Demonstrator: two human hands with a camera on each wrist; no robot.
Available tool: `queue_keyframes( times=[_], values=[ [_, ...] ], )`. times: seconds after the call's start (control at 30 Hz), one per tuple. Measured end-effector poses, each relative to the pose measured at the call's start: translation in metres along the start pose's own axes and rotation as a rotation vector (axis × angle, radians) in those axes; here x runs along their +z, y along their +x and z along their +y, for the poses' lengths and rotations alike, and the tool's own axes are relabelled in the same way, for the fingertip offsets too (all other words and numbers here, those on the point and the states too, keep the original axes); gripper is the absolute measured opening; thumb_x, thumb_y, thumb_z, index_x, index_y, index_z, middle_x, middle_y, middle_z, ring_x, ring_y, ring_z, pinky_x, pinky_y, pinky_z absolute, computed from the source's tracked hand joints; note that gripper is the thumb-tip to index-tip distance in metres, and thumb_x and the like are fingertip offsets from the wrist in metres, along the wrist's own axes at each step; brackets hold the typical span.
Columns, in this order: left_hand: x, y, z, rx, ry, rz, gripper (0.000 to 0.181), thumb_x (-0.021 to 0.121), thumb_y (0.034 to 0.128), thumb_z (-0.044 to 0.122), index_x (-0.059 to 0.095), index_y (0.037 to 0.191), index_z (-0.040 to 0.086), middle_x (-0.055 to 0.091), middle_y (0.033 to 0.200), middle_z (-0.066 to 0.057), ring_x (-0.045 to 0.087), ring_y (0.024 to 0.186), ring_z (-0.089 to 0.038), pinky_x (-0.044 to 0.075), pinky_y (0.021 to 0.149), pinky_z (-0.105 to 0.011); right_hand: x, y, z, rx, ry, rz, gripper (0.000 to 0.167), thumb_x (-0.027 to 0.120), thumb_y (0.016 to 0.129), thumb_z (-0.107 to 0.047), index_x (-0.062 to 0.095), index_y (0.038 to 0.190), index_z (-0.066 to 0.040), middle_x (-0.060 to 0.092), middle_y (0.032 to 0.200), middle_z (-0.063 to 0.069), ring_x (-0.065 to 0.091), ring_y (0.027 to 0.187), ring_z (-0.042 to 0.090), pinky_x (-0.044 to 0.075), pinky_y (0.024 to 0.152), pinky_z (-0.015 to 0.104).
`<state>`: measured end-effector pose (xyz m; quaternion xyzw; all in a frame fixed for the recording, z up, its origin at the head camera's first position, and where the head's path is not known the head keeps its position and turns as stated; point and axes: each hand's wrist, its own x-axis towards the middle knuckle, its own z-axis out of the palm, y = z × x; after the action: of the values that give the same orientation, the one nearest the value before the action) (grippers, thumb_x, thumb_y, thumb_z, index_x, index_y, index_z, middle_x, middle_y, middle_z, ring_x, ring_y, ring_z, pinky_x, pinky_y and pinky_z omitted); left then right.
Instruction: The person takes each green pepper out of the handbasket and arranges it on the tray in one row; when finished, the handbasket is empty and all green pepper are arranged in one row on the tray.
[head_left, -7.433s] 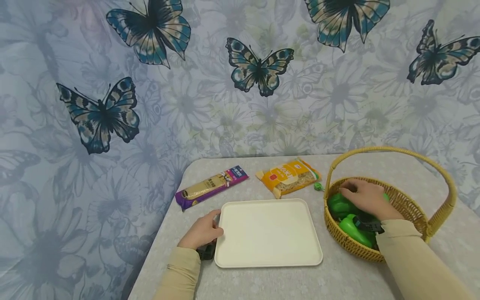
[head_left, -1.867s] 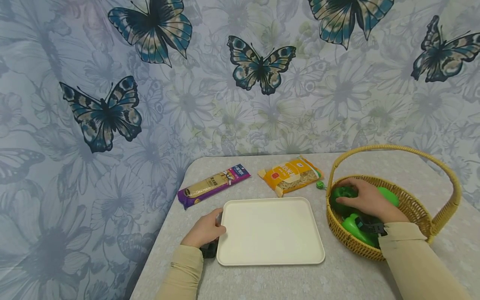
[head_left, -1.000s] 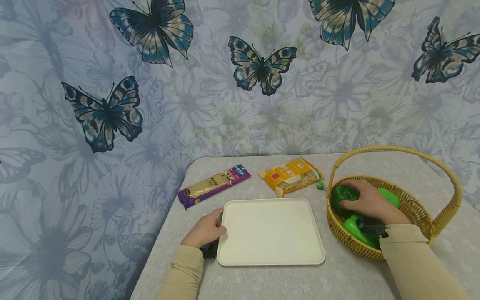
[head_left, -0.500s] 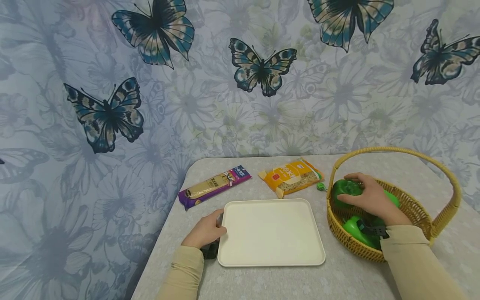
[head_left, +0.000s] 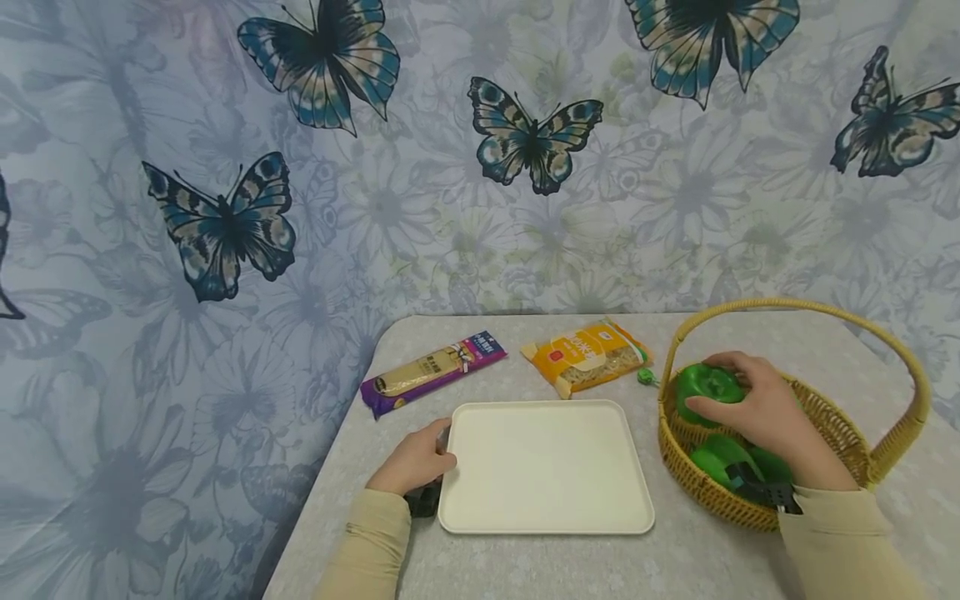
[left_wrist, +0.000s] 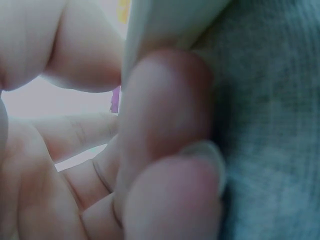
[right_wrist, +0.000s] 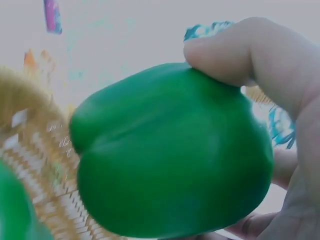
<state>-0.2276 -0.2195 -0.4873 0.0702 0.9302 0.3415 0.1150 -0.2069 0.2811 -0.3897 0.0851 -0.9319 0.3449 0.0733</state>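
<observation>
My right hand (head_left: 765,412) grips a dark green bell pepper (head_left: 705,392) over the left part of the wicker basket (head_left: 697,483). In the right wrist view the pepper (right_wrist: 175,155) fills the middle, with the thumb on top and fingers (right_wrist: 282,165) behind it. Below that hand, other green peppers (head_left: 723,457) lie in the basket. My left hand (head_left: 412,461) holds the left edge of the cream tray (head_left: 547,467), its thumb at the rim. The left wrist view shows curled fingers (left_wrist: 167,105) close against the tray's side (left_wrist: 160,30).
Behind the tray lie a purple noodle packet (head_left: 433,373) and an orange grain bag (head_left: 588,357). A small green item (head_left: 647,377) is by the basket's left rim. The basket's tall handle (head_left: 795,306) arches over it. Butterfly-patterned cloth hangs behind the table.
The right hand has lifted the dark green pepper from deeper in the basket and shifted slightly right, uncovering more of the peppers below. The left hand stays at the tray.
</observation>
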Motion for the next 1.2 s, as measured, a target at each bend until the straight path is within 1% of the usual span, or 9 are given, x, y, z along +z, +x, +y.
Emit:
queue_keyframes(
  times=[0.13,0.3,0.43,0.53,0.6,0.73,0.97,1.07,1.2],
  values=[
    [0.0,0.001,0.001,0.003,0.005,0.004,0.077,0.065,0.088,0.018,0.037,0.159,0.005,0.064,0.08,-0.001,0.061,0.062,-0.018,0.046,0.056,-0.035,0.002,-0.013,-0.018,-0.027,0.03,-0.003,0.072,0.08,0.087,-0.046,0.054,0.142,-0.008,0.044,0.144,0.027,0.047,0.122,0.05,0.045,0.09,0.064],
    [0.0,0.001,0.0,-0.001,0.005,0.0,0.077,0.064,0.0884,0.018,0.036,0.159,0.006,0.064,0.081,-0.001,0.062,0.063,-0.018,0.046,0.056,-0.035,0.022,-0.02,-0.045,-0.068,0.055,0.001,0.065,0.083,0.085,-0.044,0.058,0.137,-0.012,0.049,0.137,0.022,0.053,0.117,0.044,0.05,0.087,0.059],
    [-0.001,0.0,0.0,0.01,0.014,-0.004,0.078,0.065,0.0884,0.019,0.036,0.159,0.005,0.064,0.082,-0.002,0.061,0.063,-0.018,0.046,0.056,-0.034,0.048,-0.015,-0.062,-0.093,0.103,-0.015,0.061,0.084,0.083,-0.044,0.061,0.133,-0.017,0.053,0.127,0.016,0.057,0.11,0.039,0.053,0.078,0.047],
    [-0.002,-0.002,0.0,0.019,0.021,-0.009,0.078,0.065,0.0881,0.018,0.036,0.159,0.003,0.064,0.081,-0.002,0.06,0.063,-0.018,0.045,0.056,-0.034,0.074,-0.007,-0.074,-0.11,0.149,-0.035,0.06,0.086,0.081,-0.044,0.062,0.13,-0.017,0.054,0.124,0.014,0.057,0.107,0.034,0.052,0.074,0.039],
    [-0.002,-0.003,0.001,0.022,0.023,-0.013,0.078,0.066,0.0879,0.018,0.036,0.159,0.003,0.064,0.081,-0.002,0.06,0.063,-0.017,0.045,0.056,-0.034,0.092,-0.001,-0.082,-0.119,0.158,-0.046,0.06,0.086,0.08,-0.046,0.063,0.127,-0.017,0.054,0.121,0.014,0.057,0.104,0.031,0.051,0.074,0.037],
    [-0.003,-0.003,0.005,0.041,0.028,-0.028,0.079,0.066,0.0873,0.019,0.036,0.159,0.003,0.063,0.082,-0.001,0.059,0.065,-0.017,0.045,0.059,-0.034,0.12,0.009,-0.1,-0.116,0.172,-0.064,0.062,0.087,0.078,-0.047,0.064,0.127,-0.018,0.054,0.119,0.014,0.056,0.103,0.029,0.053,0.078,0.038],
    [-0.007,-0.004,0.005,0.083,0.051,-0.073,0.081,0.067,0.0878,0.018,0.033,0.16,0.003,0.061,0.085,-0.002,0.055,0.069,-0.017,0.042,0.061,-0.035,0.158,0.029,-0.129,-0.076,0.23,-0.095,0.063,0.088,0.076,-0.047,0.065,0.127,-0.019,0.055,0.127,0.015,0.059,0.105,0.031,0.056,0.087,0.048],
    [-0.007,-0.005,0.004,0.081,0.051,-0.082,0.082,0.066,0.0878,0.019,0.032,0.16,0.002,0.06,0.085,-0.002,0.054,0.068,-0.016,0.042,0.06,-0.034,0.176,0.038,-0.139,-0.053,0.248,-0.106,0.063,0.089,0.075,-0.047,0.065,0.127,-0.02,0.055,0.125,0.014,0.058,0.105,0.03,0.055,0.087,0.049],
    [-0.006,-0.006,0.002,0.068,0.046,-0.08,0.081,0.065,0.0876,0.019,0.032,0.16,0.002,0.061,0.082,-0.001,0.054,0.066,-0.016,0.042,0.059,-0.034,0.197,0.05,-0.148,-0.057,0.243,-0.104,0.062,0.089,0.075,-0.047,0.065,0.127,-0.021,0.054,0.124,0.013,0.056,0.104,0.03,0.055,0.088,0.049]
  ],
)
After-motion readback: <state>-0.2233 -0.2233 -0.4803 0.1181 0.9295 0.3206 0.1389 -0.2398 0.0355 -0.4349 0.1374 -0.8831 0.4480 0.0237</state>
